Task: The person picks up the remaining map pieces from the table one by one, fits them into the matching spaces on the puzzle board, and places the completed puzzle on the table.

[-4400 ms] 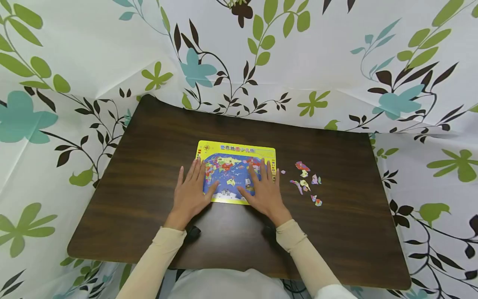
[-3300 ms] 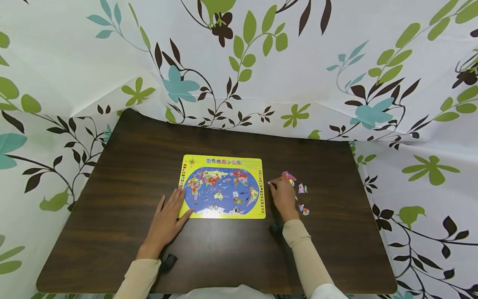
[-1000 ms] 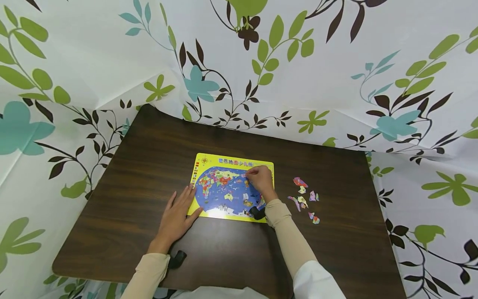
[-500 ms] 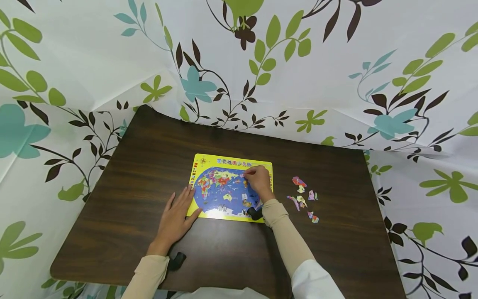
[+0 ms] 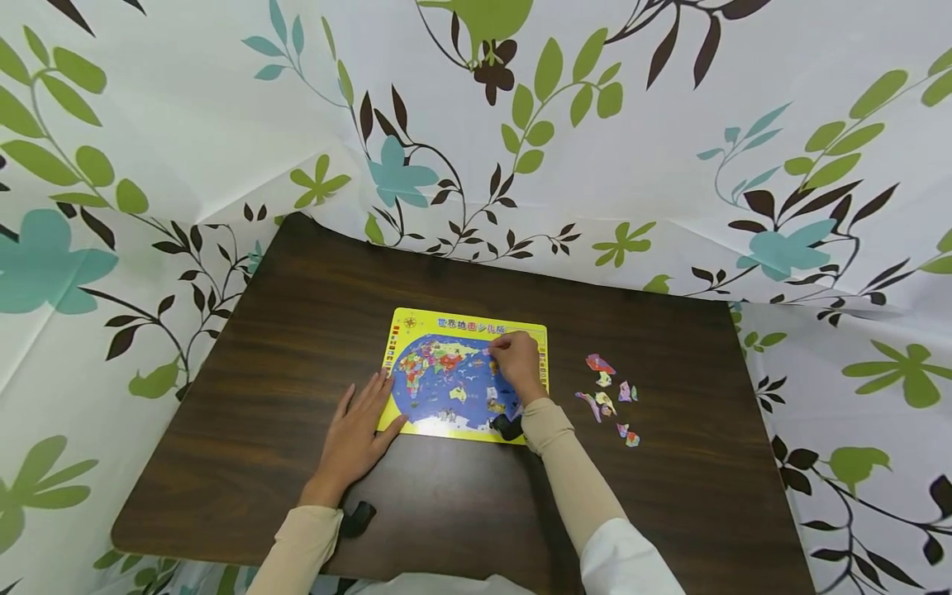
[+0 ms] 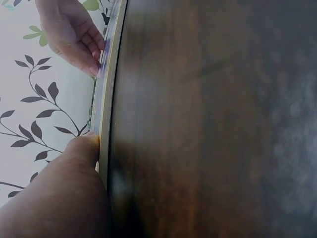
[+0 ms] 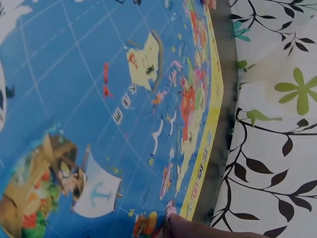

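Note:
A world map puzzle board point(image 5: 426, 402) with a yellow border and blue ocean lies flat on the table. My left hand point(image 5: 355, 438) rests at its left edge, fingers straight, fingertips on the border and thumb near the lower corner. At the upper right of the map, my right hand point(image 5: 518, 364) pinches a small pink puzzle piece point(image 7: 171, 208) between thumb and finger, right at the board's surface. That hand and wrist hide the board's right part in the head view. The left wrist view shows the right hand point(image 6: 74, 39) low over the board.
Several loose puzzle pieces lie right of the board, among them a red one point(image 5: 599, 364), a long purple one point(image 5: 589, 405) and a small orange one point(image 5: 632, 439). The dark wooden table point(image 5: 245, 388) stands against a leaf-patterned cloth point(image 5: 654, 149).
Both hands lay on the board at first. My right hand then took the small pink piece from beside the board and carried it left onto the map, where it has stayed over the last second.

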The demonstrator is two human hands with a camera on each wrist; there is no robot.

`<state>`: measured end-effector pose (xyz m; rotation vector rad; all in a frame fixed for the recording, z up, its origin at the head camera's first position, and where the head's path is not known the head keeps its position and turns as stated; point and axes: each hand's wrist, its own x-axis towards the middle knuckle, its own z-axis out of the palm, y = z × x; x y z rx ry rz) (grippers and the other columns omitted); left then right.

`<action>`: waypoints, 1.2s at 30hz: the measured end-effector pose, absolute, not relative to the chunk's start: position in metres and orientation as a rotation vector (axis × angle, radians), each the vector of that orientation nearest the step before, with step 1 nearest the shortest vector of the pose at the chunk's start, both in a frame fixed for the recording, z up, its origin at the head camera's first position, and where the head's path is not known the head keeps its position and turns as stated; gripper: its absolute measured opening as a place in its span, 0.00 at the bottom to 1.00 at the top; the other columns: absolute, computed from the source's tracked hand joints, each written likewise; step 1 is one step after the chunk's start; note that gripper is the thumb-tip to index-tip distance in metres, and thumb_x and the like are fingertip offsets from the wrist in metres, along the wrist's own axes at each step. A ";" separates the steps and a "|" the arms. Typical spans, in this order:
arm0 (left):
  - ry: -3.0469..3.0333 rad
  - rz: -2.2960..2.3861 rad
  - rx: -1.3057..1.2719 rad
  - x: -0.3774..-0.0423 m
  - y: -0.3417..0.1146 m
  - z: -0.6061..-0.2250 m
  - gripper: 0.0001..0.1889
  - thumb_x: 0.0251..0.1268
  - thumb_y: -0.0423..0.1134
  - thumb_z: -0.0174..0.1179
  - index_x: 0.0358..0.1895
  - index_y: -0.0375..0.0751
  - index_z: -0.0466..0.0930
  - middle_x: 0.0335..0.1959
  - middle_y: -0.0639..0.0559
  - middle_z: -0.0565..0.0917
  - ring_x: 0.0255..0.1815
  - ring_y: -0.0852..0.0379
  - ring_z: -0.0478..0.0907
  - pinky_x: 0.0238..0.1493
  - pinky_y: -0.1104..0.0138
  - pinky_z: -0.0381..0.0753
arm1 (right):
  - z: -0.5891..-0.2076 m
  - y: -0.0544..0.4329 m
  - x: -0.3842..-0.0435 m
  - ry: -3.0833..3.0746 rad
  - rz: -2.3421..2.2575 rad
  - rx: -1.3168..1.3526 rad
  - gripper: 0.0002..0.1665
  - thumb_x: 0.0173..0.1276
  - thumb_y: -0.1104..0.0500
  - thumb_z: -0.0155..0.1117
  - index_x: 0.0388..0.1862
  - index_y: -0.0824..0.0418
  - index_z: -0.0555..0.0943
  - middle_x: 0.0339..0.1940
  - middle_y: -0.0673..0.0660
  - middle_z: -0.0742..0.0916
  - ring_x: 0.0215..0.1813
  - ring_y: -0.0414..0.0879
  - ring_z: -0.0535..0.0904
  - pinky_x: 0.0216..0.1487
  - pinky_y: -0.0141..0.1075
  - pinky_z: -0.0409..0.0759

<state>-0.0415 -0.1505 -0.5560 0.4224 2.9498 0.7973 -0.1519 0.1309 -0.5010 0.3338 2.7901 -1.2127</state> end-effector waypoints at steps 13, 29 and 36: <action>2.965 0.785 0.412 -0.043 -0.149 -0.554 0.41 0.77 0.60 0.54 0.83 0.41 0.56 0.84 0.46 0.56 0.84 0.47 0.52 0.83 0.48 0.35 | -0.506 0.123 -0.145 2.795 -1.295 0.345 0.08 0.73 0.62 0.70 0.43 0.67 0.91 0.39 0.60 0.89 0.36 0.48 0.83 0.37 0.38 0.83; 2.996 0.812 0.442 -0.033 -0.146 -0.560 0.41 0.76 0.60 0.55 0.82 0.41 0.57 0.83 0.47 0.57 0.84 0.47 0.54 0.83 0.49 0.37 | -0.523 0.127 -0.114 3.182 -0.682 -0.271 0.12 0.74 0.59 0.68 0.41 0.68 0.91 0.40 0.60 0.85 0.41 0.51 0.80 0.45 0.45 0.83; 3.027 0.816 0.450 -0.035 -0.147 -0.560 0.41 0.75 0.59 0.57 0.82 0.40 0.57 0.83 0.46 0.58 0.83 0.46 0.55 0.83 0.50 0.37 | -0.521 0.127 -0.111 3.146 -0.648 -0.327 0.19 0.76 0.59 0.65 0.58 0.70 0.85 0.52 0.62 0.85 0.52 0.55 0.80 0.59 0.47 0.80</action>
